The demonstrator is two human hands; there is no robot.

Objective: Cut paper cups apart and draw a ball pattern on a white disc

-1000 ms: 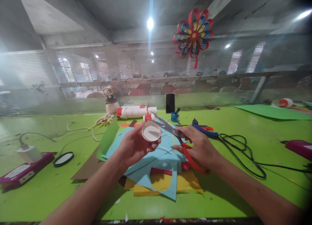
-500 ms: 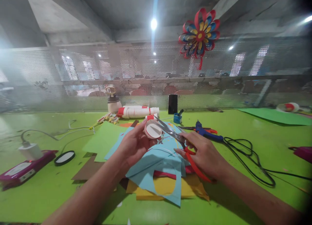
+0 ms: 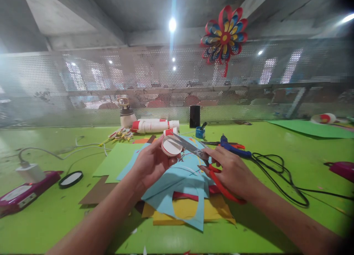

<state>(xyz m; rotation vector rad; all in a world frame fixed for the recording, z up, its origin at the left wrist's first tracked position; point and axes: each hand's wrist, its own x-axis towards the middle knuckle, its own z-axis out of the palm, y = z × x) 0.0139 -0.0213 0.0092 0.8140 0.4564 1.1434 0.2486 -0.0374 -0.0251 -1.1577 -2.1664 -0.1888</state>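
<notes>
My left hand (image 3: 155, 160) is closed around a white paper cup (image 3: 171, 146) with a red band, its round bottom turned toward me. My right hand (image 3: 231, 170) grips red-handled scissors (image 3: 219, 183), fingers in and around the handles. The blades reach left across the cup's upper edge; whether they touch it I cannot tell. Below both hands lies a pile of coloured paper, with a light blue sheet (image 3: 160, 190) on top that has a rounded cut-out. Yellow paper (image 3: 167, 218) sticks out beneath it.
Stacked paper cups (image 3: 152, 126) lie behind the hands, near a white bottle (image 3: 127, 118). A black phone-like object (image 3: 194, 116) stands by a blue jar (image 3: 200, 132). At right is a blue glue gun (image 3: 235, 149) with a looped cord. A purple power strip (image 3: 30, 190) sits left.
The whole view has shifted slightly, so everything appears a little further left and higher. Both hands keep their hold on the cup and the scissors, with almost no movement between them.
</notes>
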